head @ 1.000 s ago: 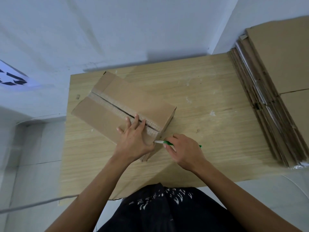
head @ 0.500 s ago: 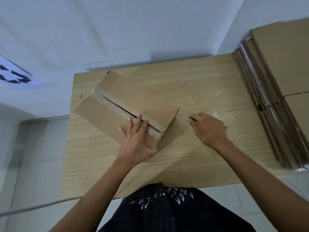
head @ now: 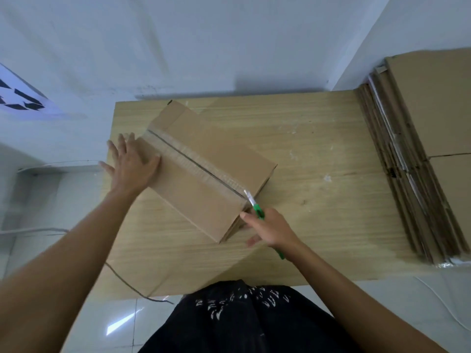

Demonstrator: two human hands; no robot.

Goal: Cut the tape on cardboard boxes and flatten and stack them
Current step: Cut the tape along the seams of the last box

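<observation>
A closed cardboard box (head: 204,189) lies slantwise on the wooden table (head: 318,225), with a taped seam (head: 193,164) running along its top. My left hand (head: 132,164) presses flat on the box's far left end, fingers spread. My right hand (head: 270,229) grips a green utility knife (head: 257,208) at the box's near right corner. The blade tip touches the near end of the seam.
A thick stack of flattened cardboard boxes (head: 420,159) fills the table's right side. White walls stand behind the table. A thin cable (head: 132,284) hangs off the table's front left edge over the tiled floor. My dark clothing shows at the bottom.
My left hand slid from the box's near end to its far left end. My right hand came back from the table with the knife and set the blade at the seam's near end.
</observation>
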